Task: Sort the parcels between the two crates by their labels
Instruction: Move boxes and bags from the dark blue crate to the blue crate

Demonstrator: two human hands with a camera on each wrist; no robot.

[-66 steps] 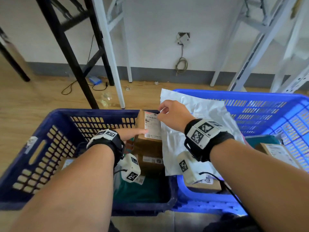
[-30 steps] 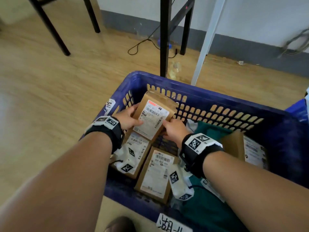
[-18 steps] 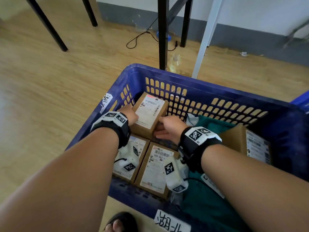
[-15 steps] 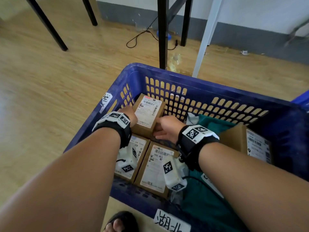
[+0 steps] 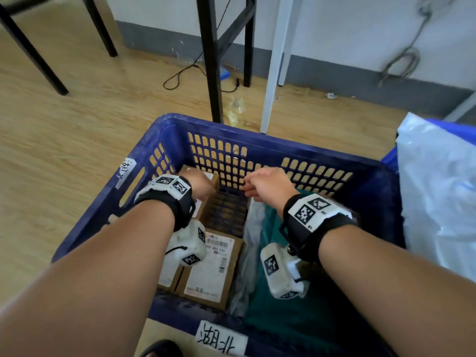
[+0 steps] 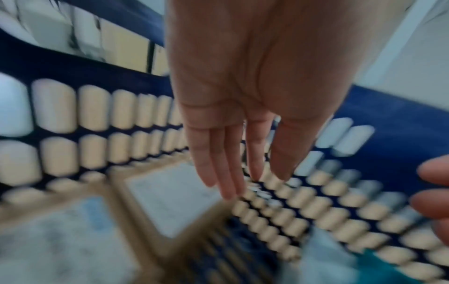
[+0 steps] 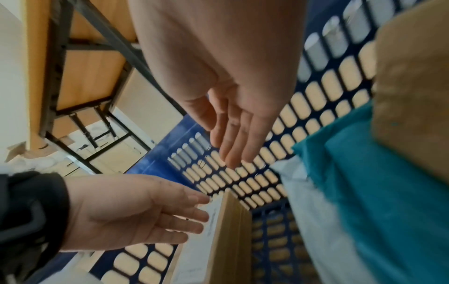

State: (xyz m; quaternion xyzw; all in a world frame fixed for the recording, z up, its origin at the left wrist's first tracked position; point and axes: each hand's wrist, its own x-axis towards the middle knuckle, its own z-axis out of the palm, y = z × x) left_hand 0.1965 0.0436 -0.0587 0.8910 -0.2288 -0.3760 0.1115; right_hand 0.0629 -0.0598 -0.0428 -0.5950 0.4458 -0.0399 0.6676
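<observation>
A dark blue crate (image 5: 257,132) stands in front of me with a handwritten tag (image 5: 221,340) on its near wall. A small cardboard box (image 5: 203,171) with a white label (image 6: 170,196) lies in its far left corner. My left hand (image 5: 203,186) hovers just over that box with straight fingers (image 6: 228,173) and holds nothing. My right hand (image 5: 260,184) is raised beside it over the crate's bare bottom, fingers (image 7: 233,138) relaxed and empty. A second, brighter blue crate (image 5: 389,158) shows at the right edge with a white poly mailer (image 5: 438,189) in it.
More labelled cardboard boxes (image 5: 211,274) lie flat along the crate's near left side. A teal parcel (image 5: 268,305) and a pale plastic bag (image 5: 247,253) fill its right half. Black and white frame legs (image 5: 211,73) stand on the wooden floor beyond the crate.
The small box went down into the crate's far left corner. Both hands let go of it and lifted; the right hand drew away to the right.
</observation>
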